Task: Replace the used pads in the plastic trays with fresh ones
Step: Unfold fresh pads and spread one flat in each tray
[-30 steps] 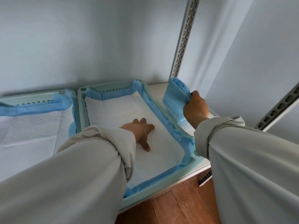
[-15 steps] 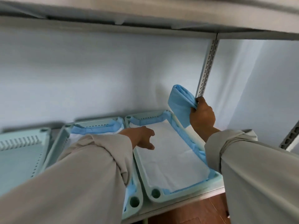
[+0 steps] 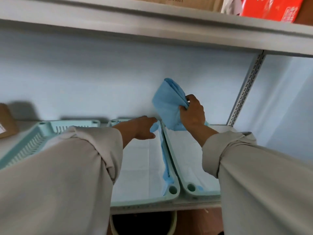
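Observation:
Three pale green plastic trays stand side by side on a shelf. The middle tray (image 3: 172, 189) and the right tray (image 3: 191, 187) each hold a white pad with blue edging (image 3: 144, 167). The left tray (image 3: 50, 128) shows no pad. My right hand (image 3: 193, 114) is shut on a folded blue pad (image 3: 167, 102), held up above the far end of the right tray. My left hand (image 3: 144, 128) reaches over the far end of the middle tray with its fingers apart, touching the pad's blue edge.
An upper shelf board (image 3: 152, 19) runs close overhead, with a cardboard box and a red box (image 3: 269, 7) on it. A slotted metal upright (image 3: 245, 89) stands at the right. A brown box (image 3: 6, 122) sits far left. A bin rim (image 3: 172, 223) shows below the shelf.
The view has swung up and left, bringing a third tray and the upper shelf into sight. My left hand moved from the right tray's pad to the middle tray. My right hand lifted the folded pad.

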